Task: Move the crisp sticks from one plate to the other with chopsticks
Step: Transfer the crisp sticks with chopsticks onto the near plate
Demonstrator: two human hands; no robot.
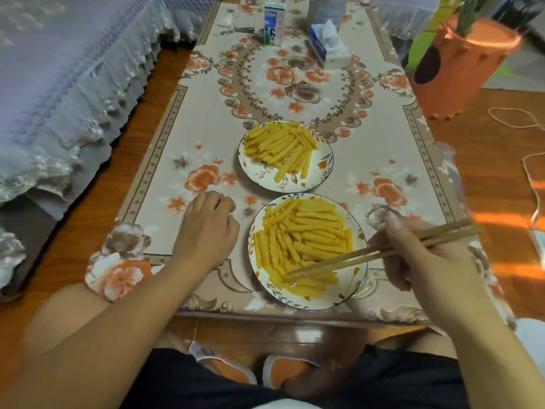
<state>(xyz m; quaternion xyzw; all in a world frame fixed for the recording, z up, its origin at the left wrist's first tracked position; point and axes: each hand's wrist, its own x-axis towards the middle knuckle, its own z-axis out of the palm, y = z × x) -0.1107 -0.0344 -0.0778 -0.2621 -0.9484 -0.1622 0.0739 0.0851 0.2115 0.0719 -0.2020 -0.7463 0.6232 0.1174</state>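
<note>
A floral cloth [295, 84] in orange and brown covers the desk [265, 320], whose dark wooden near edge shows below it. At the far end stand a blue-and-white milk carton [274, 23] and, to its right, a tissue box [327, 45] with a tissue sticking up. Near the far left corner lies a small metal object, too small to tell. Off the desk's left edge hangs lilac lace-trimmed fabric [59, 84]. Off the far right corner an orange bin [460, 66] stands on the wooden floor [501, 137], where a thin cord [530, 172] trails.

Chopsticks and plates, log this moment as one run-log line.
right hand: holds chopsticks | tips: over near plate crisp sticks | left hand: rests on table | far plate: holds sticks
</note>
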